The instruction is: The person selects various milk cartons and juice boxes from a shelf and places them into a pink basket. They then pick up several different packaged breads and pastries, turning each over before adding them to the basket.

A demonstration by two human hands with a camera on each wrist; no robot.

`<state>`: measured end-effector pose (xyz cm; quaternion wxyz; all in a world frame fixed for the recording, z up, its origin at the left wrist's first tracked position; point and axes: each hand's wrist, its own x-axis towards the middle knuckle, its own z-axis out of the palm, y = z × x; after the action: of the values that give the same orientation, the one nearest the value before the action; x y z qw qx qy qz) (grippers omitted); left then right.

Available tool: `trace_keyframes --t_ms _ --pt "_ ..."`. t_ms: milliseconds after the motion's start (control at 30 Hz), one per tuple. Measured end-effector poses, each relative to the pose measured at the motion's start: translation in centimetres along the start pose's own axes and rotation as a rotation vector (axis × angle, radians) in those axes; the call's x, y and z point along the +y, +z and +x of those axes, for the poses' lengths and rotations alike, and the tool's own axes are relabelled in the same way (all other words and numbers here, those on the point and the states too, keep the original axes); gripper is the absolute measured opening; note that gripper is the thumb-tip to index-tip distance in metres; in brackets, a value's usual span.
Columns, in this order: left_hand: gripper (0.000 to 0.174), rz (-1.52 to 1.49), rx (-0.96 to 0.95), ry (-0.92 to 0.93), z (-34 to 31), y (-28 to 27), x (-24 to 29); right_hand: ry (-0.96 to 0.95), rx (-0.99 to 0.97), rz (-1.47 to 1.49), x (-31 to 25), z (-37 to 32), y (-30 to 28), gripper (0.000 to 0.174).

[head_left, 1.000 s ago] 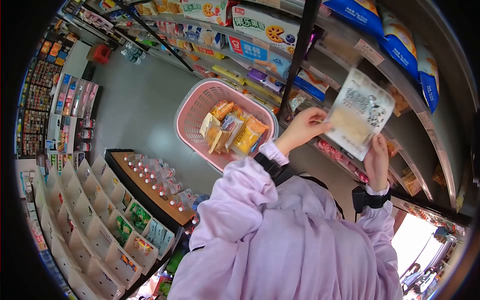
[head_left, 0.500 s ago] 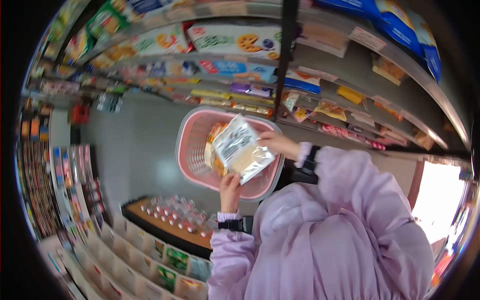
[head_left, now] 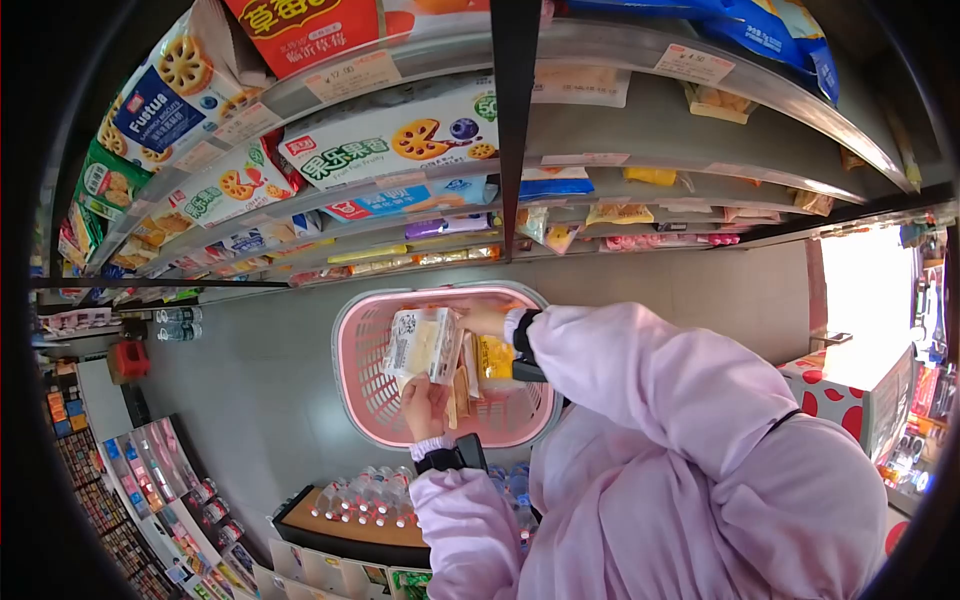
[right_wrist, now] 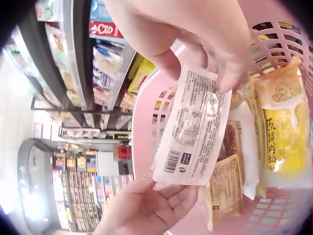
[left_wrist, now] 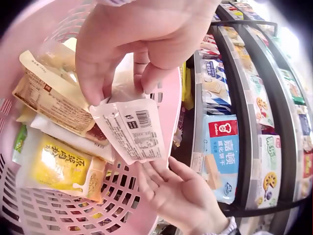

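Between both hands is a white food packet with black-and-white print and a pale window, held above the left part of a pink basket. My left hand pinches its near edge. At the far right edge, my right hand grips it by thumb and fingers. Both wrist views show the packet's printed back with a barcode. Inside the basket lie a yellow packet, a beige packet with small print and a slim white one.
Shelves ahead hold biscuit packs, a blue pack and other snacks. Beside the basket, plastic bottles stand on a low brown-topped stand. Grey floor extends to the left. A white case with red spots stands at right.
The packet has moved from in front of the right-hand shelves to over the basket, held by both hands throughout. The head view has turned, so the shelves now spread across the top.
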<state>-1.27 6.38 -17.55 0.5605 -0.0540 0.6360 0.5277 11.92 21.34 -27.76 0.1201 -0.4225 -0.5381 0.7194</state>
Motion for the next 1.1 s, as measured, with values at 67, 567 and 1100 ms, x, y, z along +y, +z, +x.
trace_keyframes --t_ms 67,567,1100 --pt "0.011 0.057 0.020 0.024 0.8 0.3 0.2 -0.096 -0.205 -0.012 -3.3 -3.3 -2.0 0.042" --pt "0.026 0.140 0.115 0.152 2.1 1.8 0.4 0.159 0.010 0.154 -11.1 -22.5 -15.5 0.025" --pt "0.037 0.288 -0.521 0.305 -5.9 28.4 -0.4 0.043 0.490 -0.172 -13.9 -13.9 -26.6 0.037"
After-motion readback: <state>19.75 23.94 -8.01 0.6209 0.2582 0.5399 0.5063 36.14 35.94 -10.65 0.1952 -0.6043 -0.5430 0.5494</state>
